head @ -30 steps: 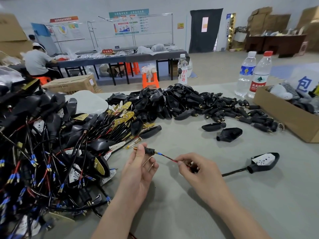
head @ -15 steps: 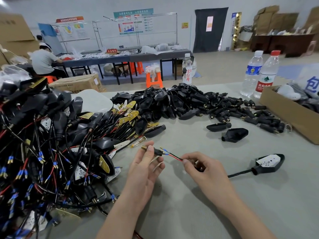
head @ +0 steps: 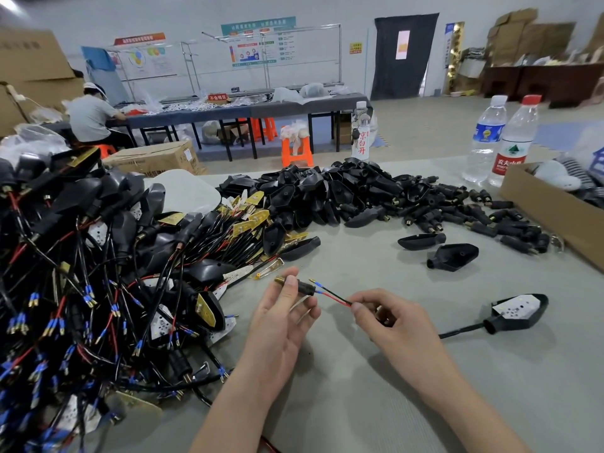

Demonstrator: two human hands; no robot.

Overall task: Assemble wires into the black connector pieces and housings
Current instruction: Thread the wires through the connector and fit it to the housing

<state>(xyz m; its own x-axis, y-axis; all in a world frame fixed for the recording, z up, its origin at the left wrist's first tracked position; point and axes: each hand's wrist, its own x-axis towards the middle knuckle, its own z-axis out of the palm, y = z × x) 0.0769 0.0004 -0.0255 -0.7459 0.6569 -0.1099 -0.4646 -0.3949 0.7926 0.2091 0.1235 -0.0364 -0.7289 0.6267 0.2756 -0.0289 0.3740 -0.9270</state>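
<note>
Left hand (head: 281, 325) near centre of grey table (head: 359, 403), thumb and fingers pinching small black connector piece (head: 302, 286), brass end pointing left. Right hand (head: 392, 325) just right of it, fingertips pinching red and black wires (head: 335, 298). Blue-sleeved wire tips at connector's right end; cannot tell whether seated. Cable runs from right hand to black housing (head: 519, 313) lying on table farther right. Pile of loose housings (head: 343, 194) far centre. Tangle of wired assemblies (head: 81, 273) left. Two water bottles (head: 503, 142) far right.
</note>
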